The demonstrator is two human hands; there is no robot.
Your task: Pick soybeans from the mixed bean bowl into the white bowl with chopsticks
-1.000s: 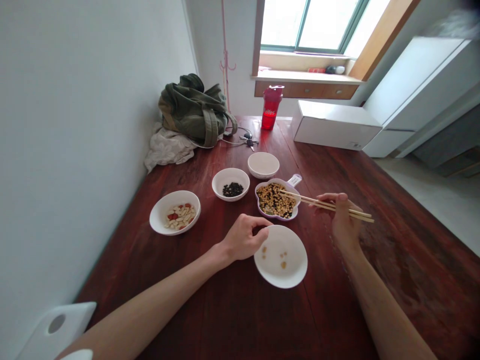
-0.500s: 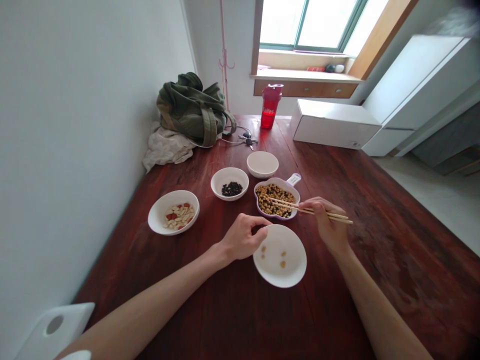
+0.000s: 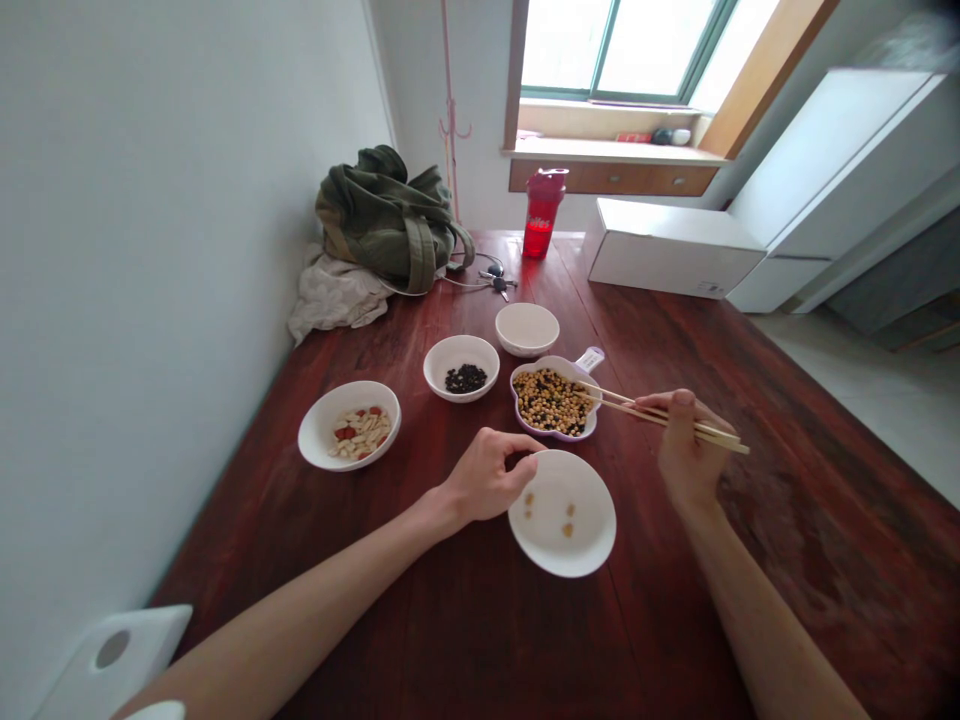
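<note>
My left hand [image 3: 495, 475] pinches the upper left rim of a white bowl [image 3: 589, 550] between thumb and fingers. Several small yellowish pieces [image 3: 568, 528] lie inside that bowl. In my right hand [image 3: 690, 450] is a pair of chopsticks [image 3: 637, 410], their tips over the right part of a purple-rimmed, scalloped dish [image 3: 534, 432]. This dish holds mixed yellow and black beans [image 3: 555, 402]. Whether the tips grip a bean is too small to tell.
Left of the dish stand a bowl of black beans [image 3: 461, 350] and a bowl of pale and red pieces [image 3: 311, 435]. Behind it is another white bowl [image 3: 526, 330]. Farther back are a green bag [image 3: 382, 220], keys [image 3: 501, 285], a red shaker bottle [image 3: 541, 215] and a white box [image 3: 671, 245].
My right hand has drawn back to the right, and the chopstick tips have moved from the middle of the beans toward the dish's right side. My left hand keeps its place on the bowl.
</note>
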